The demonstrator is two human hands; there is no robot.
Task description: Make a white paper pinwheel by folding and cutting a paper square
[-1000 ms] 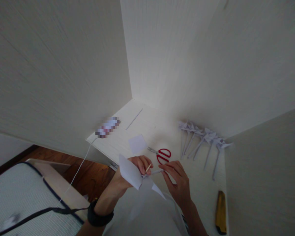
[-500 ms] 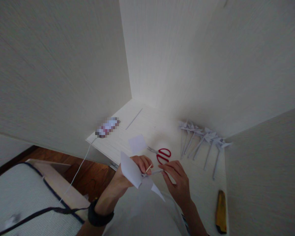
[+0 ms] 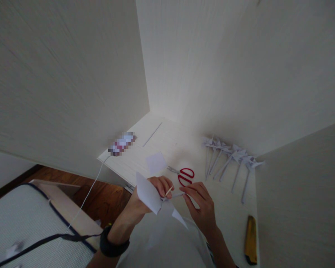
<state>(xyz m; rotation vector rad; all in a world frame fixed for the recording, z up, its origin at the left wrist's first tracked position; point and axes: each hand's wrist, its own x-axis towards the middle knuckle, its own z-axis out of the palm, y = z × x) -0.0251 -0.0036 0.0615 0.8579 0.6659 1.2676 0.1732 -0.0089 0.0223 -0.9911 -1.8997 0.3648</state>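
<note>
Folded paper: the white folded paper [image 3: 147,194] is held up between my hands at the near side of the counter [image 3: 181,136], a broad flap tilted up on the left and a pointed corner reaching near and right.
Left grip: my left hand [image 3: 156,183] is closed around the folded paper near its middle, fingertips curled in; my thumb is mostly hidden, so I cannot tell how hard it presses.
Right grip: my right hand [image 3: 201,203] has thumb and forefinger pinched together on the right end of a thin paper stick [image 3: 175,195].
Wooden stick: the small wooden stick [image 3: 169,191] slants up at my left fingertips; I judge it stiff and light, with an end that could tear paper.
Weight and feel: nearly weightless, I expect; the flaps should bend easily and crease if squeezed, while the paper stick should be firmer lengthwise but could kink.
Best hold: the folded middle for my left, the stick's end for my right, flaps left free.
Scissors: the red-handled scissors [image 3: 186,175] lie just beyond my hands.
Paper pinwheels: a row of paper pinwheels [image 3: 233,154] lies to the far right, fragile at the points.
</note>
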